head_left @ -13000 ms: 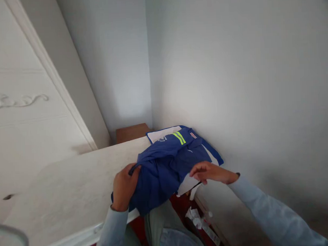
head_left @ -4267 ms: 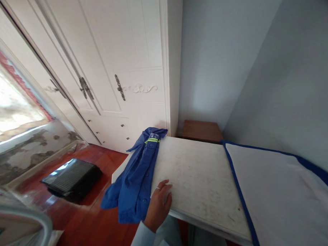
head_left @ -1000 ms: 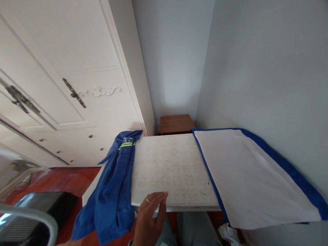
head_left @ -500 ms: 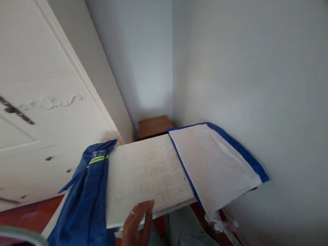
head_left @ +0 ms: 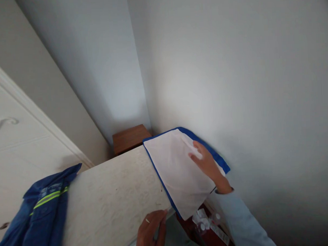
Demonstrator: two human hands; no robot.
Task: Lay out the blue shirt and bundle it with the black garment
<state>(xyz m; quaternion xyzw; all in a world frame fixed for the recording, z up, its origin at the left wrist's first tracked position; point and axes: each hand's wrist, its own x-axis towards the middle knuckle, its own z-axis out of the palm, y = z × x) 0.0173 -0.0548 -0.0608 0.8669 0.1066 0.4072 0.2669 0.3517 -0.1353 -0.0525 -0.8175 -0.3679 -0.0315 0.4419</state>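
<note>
Hanging off the far left end of the white table (head_left: 110, 196) is a blue work jacket (head_left: 35, 217) with a yellow-green reflective stripe; it drapes over the table's edge, in front of the white wardrobe (head_left: 16, 149) with its scroll ornament. The tabletop beside it is pale and faintly mottled. At the near edge, toward the middle, the left hand (head_left: 151, 233) rests with its fingers (head_left: 159, 218) extended and loose against the table's rim, a ring on one of them, gripping nothing. Behind the table, in the corner of the room, stands a small brown wooden stand (head_left: 129, 138). Further right lies the white cloth with blue border (head_left: 176, 169), spread flat over the table's right end, against the wall, with its near corner hanging past the edge. The right hand (head_left: 207, 164) lies flat on this cloth near its blue right border, fingers stretched out and pressing down, not clasping it. Below the cloth's corner, crumpled white scraps (head_left: 206, 223) lie on the red floor.
</note>
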